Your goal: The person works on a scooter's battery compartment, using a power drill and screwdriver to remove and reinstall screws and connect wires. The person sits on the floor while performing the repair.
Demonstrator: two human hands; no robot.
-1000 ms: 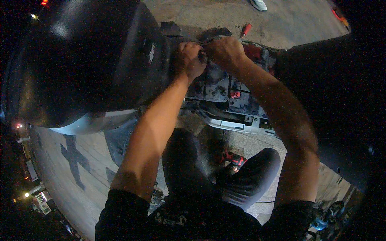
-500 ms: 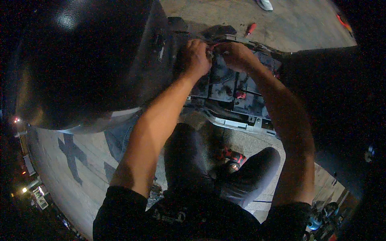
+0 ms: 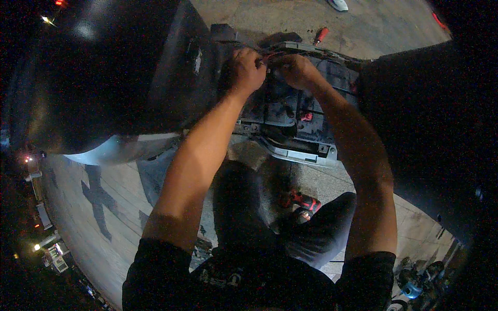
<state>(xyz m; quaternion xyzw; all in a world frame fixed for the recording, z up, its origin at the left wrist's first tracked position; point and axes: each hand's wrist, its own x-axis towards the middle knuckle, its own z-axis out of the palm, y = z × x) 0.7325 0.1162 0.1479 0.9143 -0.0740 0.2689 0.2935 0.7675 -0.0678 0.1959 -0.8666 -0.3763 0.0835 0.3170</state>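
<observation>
Both my hands meet at the far edge of an opened compartment of dark, dusty blocks point(image 3: 280, 111) that look like batteries. My left hand point(image 3: 248, 71) is closed with its fingertips pinched together, at the compartment's far left corner. Just to its right, my right hand point(image 3: 294, 71) is also closed, fingers curled down. A thin red wire point(image 3: 276, 54) runs between the fingertips of the two hands. Exactly where each hand grips it is partly hidden by the fingers. A small red part point(image 3: 306, 117) sits on the blocks below my right hand.
A pale metal frame rail point(image 3: 301, 155) edges the compartment's near side. A large dark, shiny body point(image 3: 104, 78) rises on the left, a dark panel point(image 3: 415, 114) on the right. A red-handled screwdriver point(image 3: 321, 36) lies beyond. A red-and-black power tool point(image 3: 302, 201) lies by my legs.
My view has shifted slightly, so the compartment and hands sit a little further left in the picture. Both hands stay close together at the red wire, with only small movement.
</observation>
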